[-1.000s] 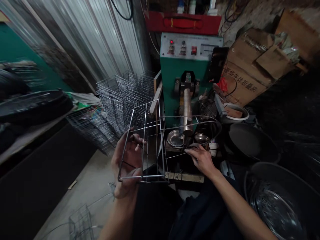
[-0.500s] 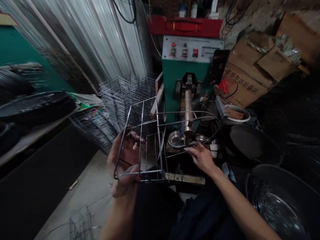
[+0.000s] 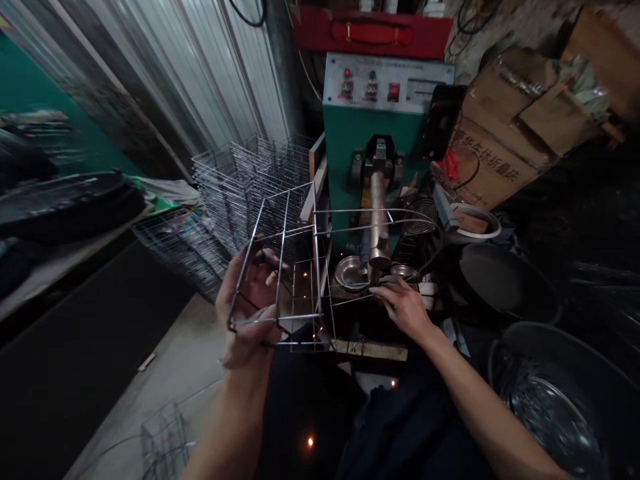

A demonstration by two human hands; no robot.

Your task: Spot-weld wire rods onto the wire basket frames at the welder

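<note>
I hold a wire rack frame (image 3: 293, 267) in front of a green spot-welding machine (image 3: 373, 153). My left hand (image 3: 247, 307) grips the frame's left end, fingers curled round its wires. My right hand (image 3: 403, 307) is closed on the frame's wires just below the machine's copper electrode arm (image 3: 379, 220). Small orange sparks (image 3: 310, 441) show below the frame and over my dark lap.
A stack of finished wire racks (image 3: 250, 187) stands left of the machine. Cardboard boxes (image 3: 505, 133) sit at the upper right. Dark round basins (image 3: 550, 393) lie at the right. Another wire rack (image 3: 165, 440) rests on the floor at the lower left.
The frame has shifted slightly up and left in my hands. Sparks now appear below the frame; none showed before.
</note>
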